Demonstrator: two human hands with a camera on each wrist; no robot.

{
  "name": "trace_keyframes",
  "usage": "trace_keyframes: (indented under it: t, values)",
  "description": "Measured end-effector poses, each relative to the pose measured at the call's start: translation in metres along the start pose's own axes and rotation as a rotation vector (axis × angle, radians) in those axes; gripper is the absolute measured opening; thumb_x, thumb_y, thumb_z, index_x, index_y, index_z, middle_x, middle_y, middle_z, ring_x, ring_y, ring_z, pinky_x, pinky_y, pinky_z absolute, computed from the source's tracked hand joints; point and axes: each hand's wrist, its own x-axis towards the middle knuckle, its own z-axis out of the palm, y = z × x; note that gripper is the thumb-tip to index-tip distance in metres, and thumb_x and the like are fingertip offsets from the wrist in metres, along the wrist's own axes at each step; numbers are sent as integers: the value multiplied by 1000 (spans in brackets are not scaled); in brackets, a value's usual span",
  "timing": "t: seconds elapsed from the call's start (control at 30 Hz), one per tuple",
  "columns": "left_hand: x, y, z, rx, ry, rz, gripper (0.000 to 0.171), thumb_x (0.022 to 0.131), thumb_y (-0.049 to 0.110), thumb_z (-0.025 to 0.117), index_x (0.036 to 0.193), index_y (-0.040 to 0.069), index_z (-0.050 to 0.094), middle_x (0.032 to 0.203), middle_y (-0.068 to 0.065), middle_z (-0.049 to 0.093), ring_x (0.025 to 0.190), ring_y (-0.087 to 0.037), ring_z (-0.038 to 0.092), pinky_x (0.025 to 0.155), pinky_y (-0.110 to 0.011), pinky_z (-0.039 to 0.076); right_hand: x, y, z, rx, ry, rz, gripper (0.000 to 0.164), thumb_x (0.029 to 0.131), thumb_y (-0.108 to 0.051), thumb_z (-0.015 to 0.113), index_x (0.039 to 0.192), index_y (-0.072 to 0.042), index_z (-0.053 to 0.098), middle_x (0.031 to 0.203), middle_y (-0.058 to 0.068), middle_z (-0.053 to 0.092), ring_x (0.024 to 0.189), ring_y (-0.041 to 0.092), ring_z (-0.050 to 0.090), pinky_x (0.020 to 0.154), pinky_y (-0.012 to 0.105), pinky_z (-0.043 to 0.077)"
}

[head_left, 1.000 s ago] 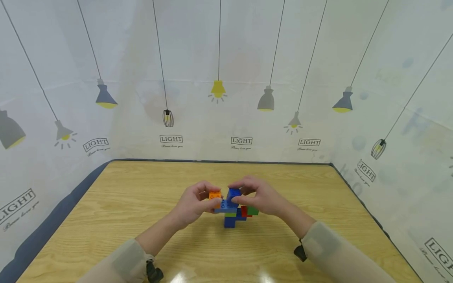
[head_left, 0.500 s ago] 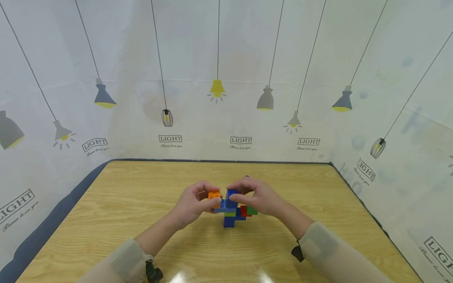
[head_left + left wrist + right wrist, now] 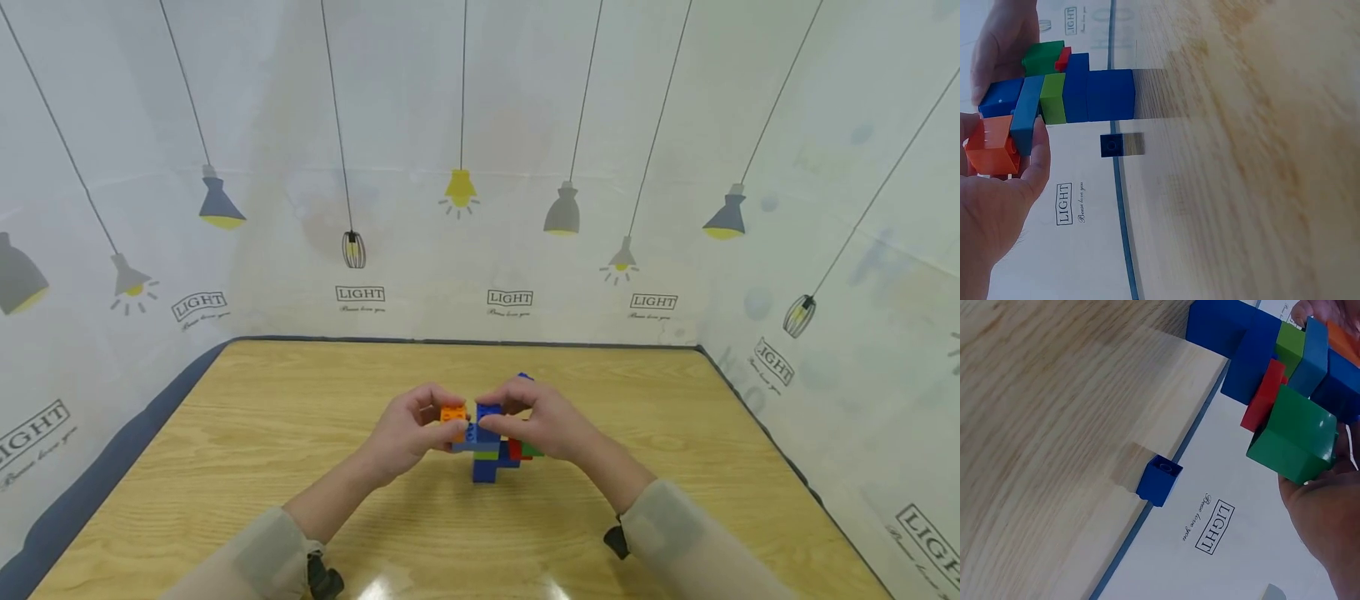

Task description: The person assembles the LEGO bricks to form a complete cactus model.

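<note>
A stack of toy building blocks stands upright on the wooden table. Its foot is a blue block (image 3: 1110,94), with a lime green block (image 3: 1053,99) and a light blue block (image 3: 474,447) higher up. On the light blue one, an orange block (image 3: 453,413) sits at the left end, pinched by my left hand (image 3: 407,431). My right hand (image 3: 546,422) pinches a dark blue block (image 3: 488,422) at the other end; whether it is fully pressed down I cannot tell. A red block (image 3: 1264,395) and a green block (image 3: 1292,434) jut out on the right side.
A loose blue block (image 3: 1159,481) stands on the table (image 3: 300,400) behind the stack, mostly hidden by my right hand in the head view. A sheet printed with lamps (image 3: 420,250) walls the table's back and sides.
My right hand has shifted slightly left with the dark blue block, closer to the orange one. More of the loose blue block shows behind it. My left hand stays on the orange block.
</note>
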Motion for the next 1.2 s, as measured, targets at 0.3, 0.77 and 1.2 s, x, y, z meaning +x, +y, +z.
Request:
trace_keyframes:
  t: [0.3, 0.77, 1.2]
  values:
    - [2, -1, 0, 3, -15, 15, 35, 105, 16, 75, 131, -4, 64, 128, -13, 66, 110, -23, 71, 84, -35, 68, -1, 2, 3, 6, 25, 47, 30, 104, -32, 79, 131, -18, 78, 116, 1, 75, 107, 18, 70, 91, 34, 62]
    - [1, 0, -1, 4, -1, 10, 33, 105, 15, 75, 130, -3, 65, 128, -17, 66, 108, -23, 71, 84, -34, 68, 1, 0, 3, -32, 30, 55, 29, 102, -35, 80, 128, -22, 78, 109, -4, 74, 103, 18, 66, 84, 32, 60]
    - [0, -2, 1, -2, 5, 7, 34, 105, 14, 76, 131, -4, 64, 128, -16, 67, 108, -21, 72, 84, -35, 68, 1, 3, 3, 5, 25, 44, 29, 103, -33, 80, 128, -19, 78, 108, 0, 74, 101, 21, 65, 83, 31, 59]
